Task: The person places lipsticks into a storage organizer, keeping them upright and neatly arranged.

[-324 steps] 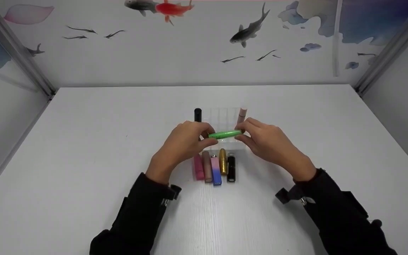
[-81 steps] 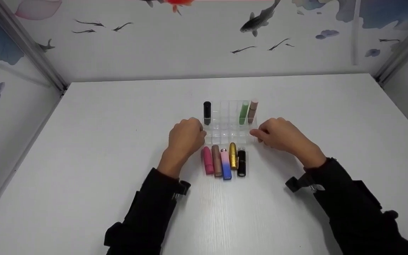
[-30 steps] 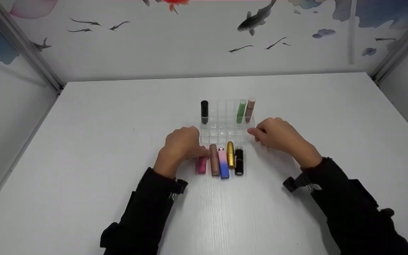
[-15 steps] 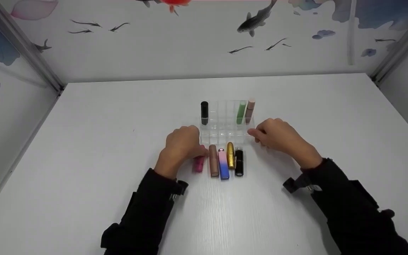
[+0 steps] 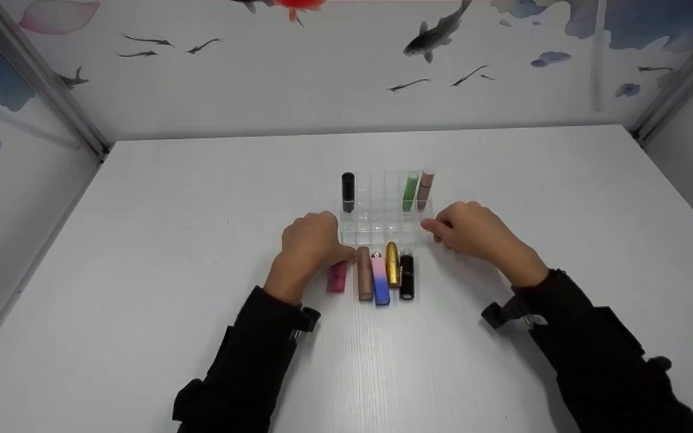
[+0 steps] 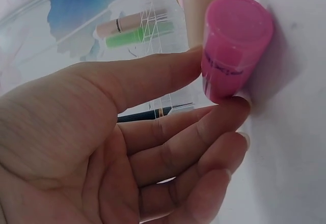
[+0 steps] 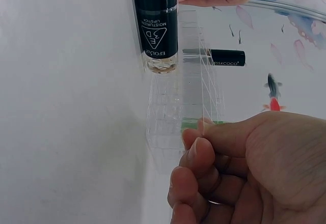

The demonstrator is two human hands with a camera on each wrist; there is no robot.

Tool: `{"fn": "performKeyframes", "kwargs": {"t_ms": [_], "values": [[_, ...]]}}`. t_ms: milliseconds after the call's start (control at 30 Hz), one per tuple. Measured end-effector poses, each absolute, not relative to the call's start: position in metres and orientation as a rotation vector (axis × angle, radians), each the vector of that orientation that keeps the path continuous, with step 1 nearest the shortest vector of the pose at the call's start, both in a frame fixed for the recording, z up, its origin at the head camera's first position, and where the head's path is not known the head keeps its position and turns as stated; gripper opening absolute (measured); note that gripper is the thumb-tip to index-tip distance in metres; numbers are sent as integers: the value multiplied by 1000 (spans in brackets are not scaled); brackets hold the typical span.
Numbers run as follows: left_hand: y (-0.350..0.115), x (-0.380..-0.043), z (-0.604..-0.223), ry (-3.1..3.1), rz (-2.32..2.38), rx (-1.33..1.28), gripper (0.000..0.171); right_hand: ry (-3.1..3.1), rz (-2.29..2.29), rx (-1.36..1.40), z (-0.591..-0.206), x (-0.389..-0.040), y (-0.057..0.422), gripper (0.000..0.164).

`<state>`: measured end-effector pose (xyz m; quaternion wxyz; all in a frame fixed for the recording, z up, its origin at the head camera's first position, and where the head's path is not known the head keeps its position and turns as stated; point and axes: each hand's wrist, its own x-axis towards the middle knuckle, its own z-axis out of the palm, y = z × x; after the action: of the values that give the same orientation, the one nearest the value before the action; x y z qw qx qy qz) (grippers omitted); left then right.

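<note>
My left hand (image 5: 310, 242) holds a pink lipstick tube (image 6: 234, 40) between thumb and fingers, low over the white table at the left end of a row. In the left wrist view the tube's round end faces the camera. A clear plastic lipstick organizer (image 5: 379, 222) stands just behind the row. At its right front corner, my right hand (image 5: 470, 228) pinches the wall with thumb and forefinger. In the organizer's back stand a black tube (image 5: 348, 191) at left, and a green tube (image 5: 410, 191) beside a beige-brown tube (image 5: 425, 190) at right.
Right of the pink tube lie a brown tube (image 5: 364, 273), a pink-and-blue lipstick (image 5: 380, 278), a gold bullet-shaped tube (image 5: 392, 264) and a black lipstick (image 7: 155, 25). Patterned panels with metal corner posts (image 5: 671, 90) enclose the table's back and sides.
The green tube has gone from both hands into the organizer. My left hand has come from the organizer's left side to the pink tube, which has shifted slightly left. My right hand stays put lately.
</note>
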<state>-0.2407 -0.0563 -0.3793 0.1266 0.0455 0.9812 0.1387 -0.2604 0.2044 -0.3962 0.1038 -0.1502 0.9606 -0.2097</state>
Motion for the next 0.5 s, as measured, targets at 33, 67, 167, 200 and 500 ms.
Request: {"fn": "performKeyframes", "kwargs": {"t_ms": [33, 67, 167, 200, 500], "values": [[-57, -241, -380, 2860, 402, 130, 38, 2830, -618, -442, -396, -261, 203, 41], [-58, -241, -380, 2863, 400, 128, 38, 2826, -619, -443, -396, -261, 203, 40], [-59, -241, -380, 2869, 390, 112, 38, 2818, -622, -445, -396, -262, 200, 40], [-59, -241, -380, 2872, 386, 104, 38, 2815, -626, -444, -396, -262, 200, 40], [-58, -242, -380, 2858, 379, 133, 26, 2814, -645, -419, -397, -262, 203, 36]]}}
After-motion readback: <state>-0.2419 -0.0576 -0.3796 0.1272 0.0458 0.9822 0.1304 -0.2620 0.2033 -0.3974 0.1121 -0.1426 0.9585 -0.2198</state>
